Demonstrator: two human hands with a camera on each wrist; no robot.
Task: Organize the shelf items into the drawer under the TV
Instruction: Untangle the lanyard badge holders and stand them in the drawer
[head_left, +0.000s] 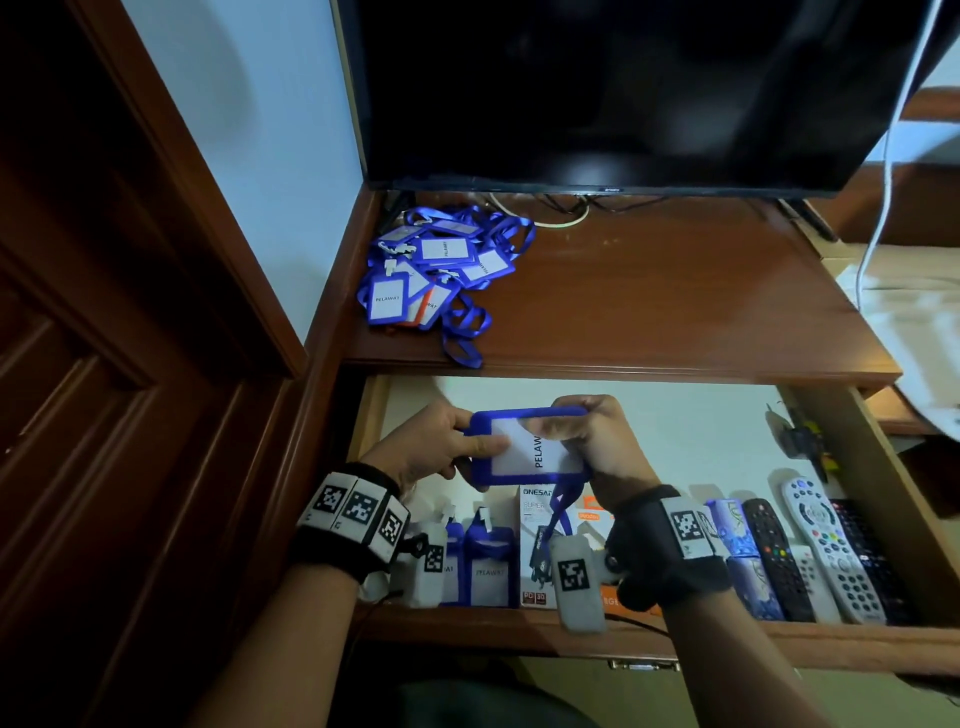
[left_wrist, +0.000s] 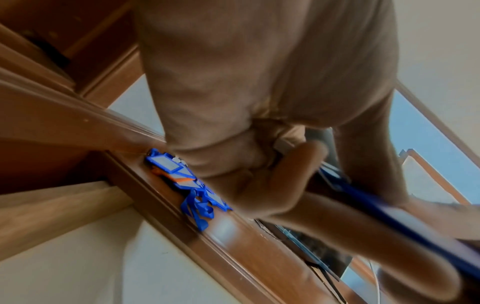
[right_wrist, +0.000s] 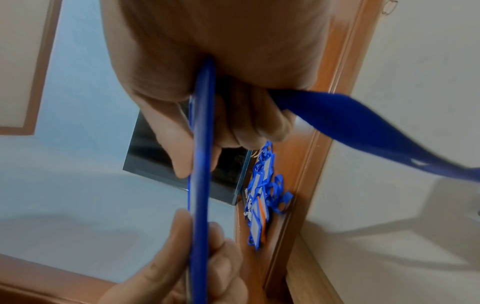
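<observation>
left hand and right hand each pinch one short end of the blue badge holder, held over the open drawer | long axis runs left-right, lanyard hangs toward near row of holders below, left hand nearer | pile of badges on far shelf | drawer's near-left corner hidden by wrists, right fingers blurred

Blue-framed badge holder with white card, blue lanyards pile, reddish-brown shelf, black TV.
</observation>
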